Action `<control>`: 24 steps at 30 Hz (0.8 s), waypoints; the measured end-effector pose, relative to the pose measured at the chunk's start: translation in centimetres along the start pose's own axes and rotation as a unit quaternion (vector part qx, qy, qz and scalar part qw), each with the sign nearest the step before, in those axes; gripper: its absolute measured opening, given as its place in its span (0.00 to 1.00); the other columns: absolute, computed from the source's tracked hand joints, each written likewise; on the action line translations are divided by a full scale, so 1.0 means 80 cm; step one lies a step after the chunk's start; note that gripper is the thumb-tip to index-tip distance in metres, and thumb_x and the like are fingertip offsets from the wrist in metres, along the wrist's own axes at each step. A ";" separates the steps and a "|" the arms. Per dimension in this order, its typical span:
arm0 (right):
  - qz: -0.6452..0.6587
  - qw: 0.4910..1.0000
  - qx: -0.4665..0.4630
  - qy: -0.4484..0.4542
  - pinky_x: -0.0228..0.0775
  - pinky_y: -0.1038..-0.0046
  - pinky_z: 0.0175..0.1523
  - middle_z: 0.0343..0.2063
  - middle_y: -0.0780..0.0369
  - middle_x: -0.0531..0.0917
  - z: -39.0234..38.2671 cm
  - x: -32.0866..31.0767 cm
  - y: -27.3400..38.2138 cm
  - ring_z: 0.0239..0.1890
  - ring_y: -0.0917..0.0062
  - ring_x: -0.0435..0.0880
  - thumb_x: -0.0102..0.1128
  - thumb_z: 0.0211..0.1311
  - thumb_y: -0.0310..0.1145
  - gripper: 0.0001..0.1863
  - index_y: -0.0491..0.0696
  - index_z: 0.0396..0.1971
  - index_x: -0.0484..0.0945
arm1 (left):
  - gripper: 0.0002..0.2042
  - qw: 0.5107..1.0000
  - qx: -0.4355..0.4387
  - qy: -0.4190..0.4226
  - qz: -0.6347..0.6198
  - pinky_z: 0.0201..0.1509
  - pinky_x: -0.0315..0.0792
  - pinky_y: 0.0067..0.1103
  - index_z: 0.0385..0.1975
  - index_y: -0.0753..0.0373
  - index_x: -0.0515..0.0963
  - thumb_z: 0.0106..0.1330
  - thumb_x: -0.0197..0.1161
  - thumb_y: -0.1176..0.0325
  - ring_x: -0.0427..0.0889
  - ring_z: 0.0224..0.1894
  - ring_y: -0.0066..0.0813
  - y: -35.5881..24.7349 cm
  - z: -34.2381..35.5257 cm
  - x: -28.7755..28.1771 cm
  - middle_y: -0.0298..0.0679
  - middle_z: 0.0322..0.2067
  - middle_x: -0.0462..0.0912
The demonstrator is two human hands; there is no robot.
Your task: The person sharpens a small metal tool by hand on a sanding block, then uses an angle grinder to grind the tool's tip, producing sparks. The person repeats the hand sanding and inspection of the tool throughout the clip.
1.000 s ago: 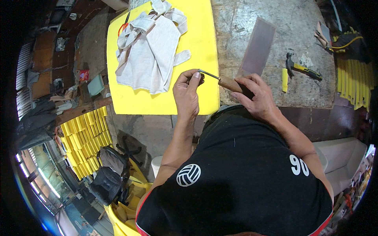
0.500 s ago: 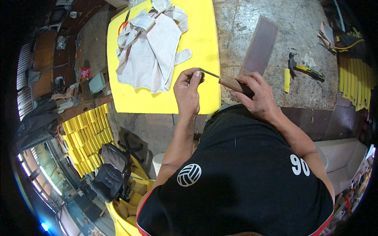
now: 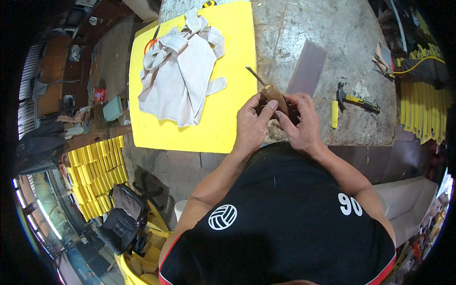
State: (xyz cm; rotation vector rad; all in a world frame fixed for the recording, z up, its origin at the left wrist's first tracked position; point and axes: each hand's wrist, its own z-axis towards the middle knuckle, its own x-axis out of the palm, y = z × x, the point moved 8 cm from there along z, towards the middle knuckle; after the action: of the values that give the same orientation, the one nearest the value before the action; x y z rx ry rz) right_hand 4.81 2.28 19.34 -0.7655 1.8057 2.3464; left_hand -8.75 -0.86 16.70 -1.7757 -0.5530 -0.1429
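Nearest is the front of the person's black shirt (image 3: 280, 213), with both forearms reaching forward past it toward the near edge of the bench (image 3: 354, 66). The left hand (image 3: 250, 124) and right hand (image 3: 304, 124) come together there, both closed around the wooden handle of a thin-shafted tool (image 3: 275, 99), thumbs on top and fingers curled around its sides; how the fingers meet underneath is hidden. This two-handed grip probably steadies the handle and allows fine control of its angle. The metal shaft (image 3: 255, 74) points away and slightly left, touching neither hand, so its tip stays in plain sight. Just beyond, to the left, a yellow sheet (image 3: 187, 140) lies flat, perhaps as a clean surface for the pale cloth garment (image 3: 183, 85) spread loosely on it. On the right, a small yellow piece (image 3: 334, 115) rests just beside a hammer (image 3: 359, 102), both apart from the hands, which leaves space around the tool. Farther up, a flat, dull purple strip (image 3: 307, 66) lies aslant, and red-handled scissors (image 3: 150, 45) lie beside the garment, seemingly set aside within reach.
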 end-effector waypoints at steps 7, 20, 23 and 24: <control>0.014 1.000 -0.011 -0.001 0.76 0.69 0.47 0.46 0.52 0.76 -0.002 -0.006 0.009 0.44 0.64 0.80 0.65 0.60 0.31 0.24 0.42 0.56 0.73 | 0.11 0.999 0.016 0.015 0.045 0.47 0.75 0.18 0.48 0.71 0.78 0.71 0.61 0.73 0.80 0.41 0.19 -0.023 0.007 0.006 0.36 0.40 0.84; 0.037 0.999 0.003 0.034 0.80 0.71 0.43 0.47 0.53 0.75 -0.007 0.003 0.015 0.41 0.68 0.83 0.66 0.61 0.29 0.24 0.41 0.56 0.73 | 0.12 0.999 0.002 0.016 0.032 0.49 0.77 0.21 0.50 0.72 0.77 0.71 0.60 0.72 0.81 0.43 0.23 -0.023 -0.004 -0.002 0.39 0.43 0.83; 0.035 0.999 -0.001 0.039 0.80 0.71 0.43 0.47 0.53 0.75 -0.006 0.002 0.019 0.42 0.68 0.83 0.66 0.61 0.29 0.24 0.41 0.56 0.72 | 0.12 0.999 -0.003 0.015 0.043 0.50 0.77 0.21 0.50 0.72 0.77 0.71 0.60 0.72 0.81 0.43 0.23 -0.021 -0.006 -0.005 0.40 0.43 0.83; 0.039 0.998 0.004 0.041 0.80 0.71 0.43 0.47 0.53 0.75 -0.007 0.003 0.019 0.42 0.68 0.83 0.66 0.61 0.29 0.24 0.41 0.56 0.73 | 0.12 0.999 -0.001 0.015 0.041 0.50 0.77 0.21 0.50 0.72 0.77 0.71 0.60 0.72 0.81 0.43 0.23 -0.020 -0.006 -0.005 0.40 0.43 0.83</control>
State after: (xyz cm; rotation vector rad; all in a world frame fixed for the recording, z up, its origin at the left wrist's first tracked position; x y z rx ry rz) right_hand 4.26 1.27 20.46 -0.8179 1.9100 2.3869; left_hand -9.71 -1.16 18.12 -1.7933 -0.4581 -0.1131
